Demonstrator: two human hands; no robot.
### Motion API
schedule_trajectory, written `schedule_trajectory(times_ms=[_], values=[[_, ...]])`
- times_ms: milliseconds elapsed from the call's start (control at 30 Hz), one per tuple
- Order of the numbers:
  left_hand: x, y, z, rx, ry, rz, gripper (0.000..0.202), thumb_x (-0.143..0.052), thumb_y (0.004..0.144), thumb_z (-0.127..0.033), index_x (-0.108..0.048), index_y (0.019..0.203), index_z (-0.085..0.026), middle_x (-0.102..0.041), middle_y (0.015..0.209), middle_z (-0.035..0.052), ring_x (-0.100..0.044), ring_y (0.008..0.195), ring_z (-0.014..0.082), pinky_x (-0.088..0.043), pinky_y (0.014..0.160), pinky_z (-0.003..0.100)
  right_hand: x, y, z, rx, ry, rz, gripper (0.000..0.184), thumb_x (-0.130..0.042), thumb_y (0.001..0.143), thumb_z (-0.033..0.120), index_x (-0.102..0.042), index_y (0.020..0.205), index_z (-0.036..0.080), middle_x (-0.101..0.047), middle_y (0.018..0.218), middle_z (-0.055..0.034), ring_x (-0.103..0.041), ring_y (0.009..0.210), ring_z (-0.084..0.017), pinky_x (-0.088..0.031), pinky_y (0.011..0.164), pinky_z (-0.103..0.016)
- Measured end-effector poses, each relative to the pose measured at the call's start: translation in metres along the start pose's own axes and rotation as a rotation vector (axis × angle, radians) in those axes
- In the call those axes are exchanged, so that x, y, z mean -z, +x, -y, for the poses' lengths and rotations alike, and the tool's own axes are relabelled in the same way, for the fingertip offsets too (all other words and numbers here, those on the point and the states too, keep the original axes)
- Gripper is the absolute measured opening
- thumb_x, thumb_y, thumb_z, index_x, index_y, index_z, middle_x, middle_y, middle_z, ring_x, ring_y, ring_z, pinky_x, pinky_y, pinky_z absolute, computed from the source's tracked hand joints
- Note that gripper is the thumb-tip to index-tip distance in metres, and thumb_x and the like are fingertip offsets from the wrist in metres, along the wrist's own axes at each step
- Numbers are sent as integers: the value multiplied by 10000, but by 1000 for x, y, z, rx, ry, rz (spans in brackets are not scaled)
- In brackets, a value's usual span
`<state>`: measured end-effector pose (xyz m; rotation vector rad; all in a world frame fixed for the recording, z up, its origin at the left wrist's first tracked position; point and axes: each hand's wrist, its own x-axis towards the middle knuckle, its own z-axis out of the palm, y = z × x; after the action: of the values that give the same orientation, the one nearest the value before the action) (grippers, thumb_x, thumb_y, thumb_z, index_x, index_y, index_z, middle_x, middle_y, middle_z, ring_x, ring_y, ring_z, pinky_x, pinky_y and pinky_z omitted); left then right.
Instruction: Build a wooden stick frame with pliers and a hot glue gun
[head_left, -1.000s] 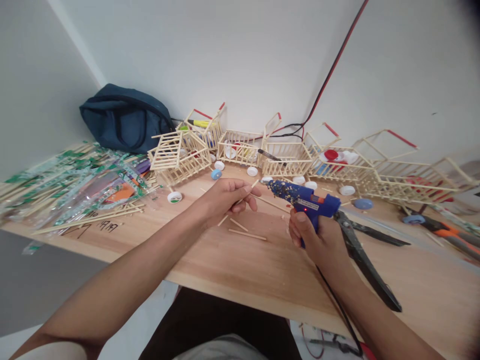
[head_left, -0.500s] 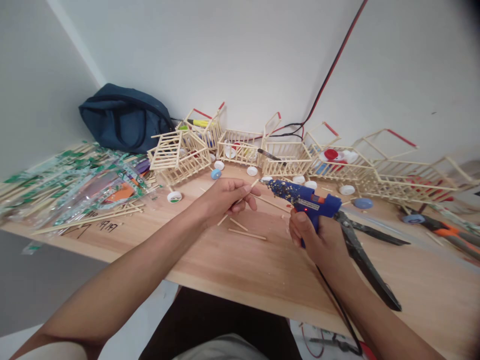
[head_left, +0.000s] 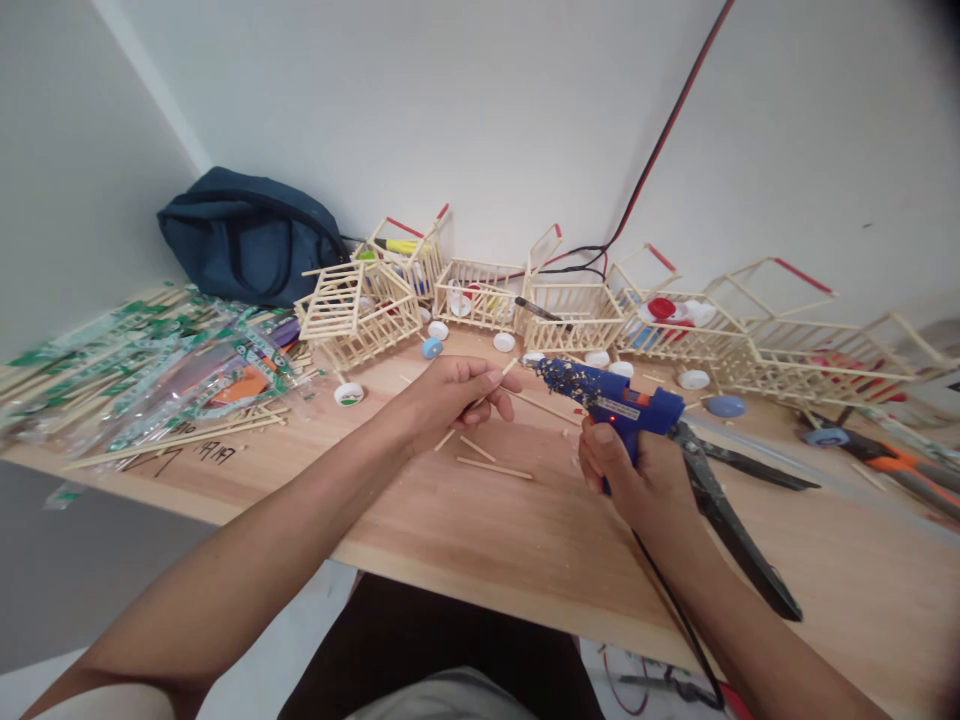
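Observation:
My left hand (head_left: 450,397) pinches a thin wooden stick (head_left: 480,402), whose far end points up and to the right. My right hand (head_left: 637,478) grips the handle of a blue glue gun (head_left: 615,402), and a small red light glows on its body. The gun's nozzle (head_left: 529,364) sits right beside the raised tip of the stick. Both hands hover just over the wooden table (head_left: 510,520). Two loose sticks (head_left: 495,468) lie on the table under the left hand.
A row of small stick-built carts (head_left: 570,310) lines the back wall, with bottle caps (head_left: 349,394) scattered before them. Packets of sticks (head_left: 150,370) and a dark blue bag (head_left: 247,235) lie at the left. Black shears (head_left: 727,510) and orange pliers (head_left: 892,465) lie at the right.

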<state>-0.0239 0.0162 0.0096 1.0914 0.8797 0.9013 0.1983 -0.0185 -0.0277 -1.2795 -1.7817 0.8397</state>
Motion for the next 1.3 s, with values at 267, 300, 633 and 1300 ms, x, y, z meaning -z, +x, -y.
schedule_trajectory(times_ms=[267, 300, 633, 1300], values=[[1, 0, 1, -8, 0, 12, 203, -554, 864, -243, -616, 885, -51, -620, 662, 47, -332, 396, 16, -169, 389, 171, 0, 0, 0, 9, 3, 0, 500, -419, 907, 556, -460, 562, 196, -485, 463, -5, -460, 441, -113, -341, 456, -242], [1, 1, 1, -9, 2, 12, 205, -552, 866, -244, -616, 887, -50, -619, 663, 47, -331, 396, 15, -168, 388, 170, 0, 0, 0, 6, 9, -3, 503, -427, 900, 563, -462, 559, 195, -486, 460, -6, -462, 439, -114, -341, 451, -241], [1, 0, 1, -10, 3, 8, 205, -546, 866, -238, -625, 886, -50, -618, 655, 42, -335, 398, 17, -174, 387, 167, 1, 0, 1, -6, 64, -4, 495, -450, 884, 578, -472, 581, 188, -475, 470, 1, -453, 447, -109, -339, 445, -236], [3, 2, 3, -13, 13, 22, 246, -602, 833, -297, -635, 880, -58, -619, 655, 45, -337, 404, 19, -161, 391, 171, 2, 1, 8, 97, 33, -23, 409, -419, 909, 532, -602, 901, 166, -610, 701, -41, -531, 540, -138, -413, 524, -269]])
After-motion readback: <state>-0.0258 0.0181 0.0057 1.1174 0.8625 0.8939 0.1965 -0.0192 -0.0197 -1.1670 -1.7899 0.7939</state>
